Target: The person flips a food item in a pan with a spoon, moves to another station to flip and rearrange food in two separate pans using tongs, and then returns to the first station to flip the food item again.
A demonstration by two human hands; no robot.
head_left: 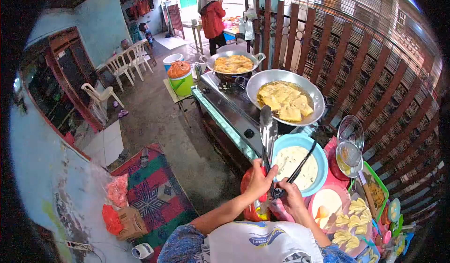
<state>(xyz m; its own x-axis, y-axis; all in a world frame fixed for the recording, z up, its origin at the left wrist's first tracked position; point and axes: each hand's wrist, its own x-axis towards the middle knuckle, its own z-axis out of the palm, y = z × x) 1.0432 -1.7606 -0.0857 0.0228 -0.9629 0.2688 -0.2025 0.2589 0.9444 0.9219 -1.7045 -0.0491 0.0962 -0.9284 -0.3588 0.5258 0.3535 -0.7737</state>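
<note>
Left hand (260,182) closed round tongs (267,134); right hand (291,197) curled round black utensil (303,162); slack grip could drop it into batter (289,161).

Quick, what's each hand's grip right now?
Left hand: closed, holding metal tongs.
Right hand: closed, holding a dark, long-handled utensil.

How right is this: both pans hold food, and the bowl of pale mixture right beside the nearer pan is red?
Wrong colour: the bowl of pale mixture is light blue, not red, as the head view shows. It does sit beside the nearer pan, and that pan and the farther pan both hold food.
</note>
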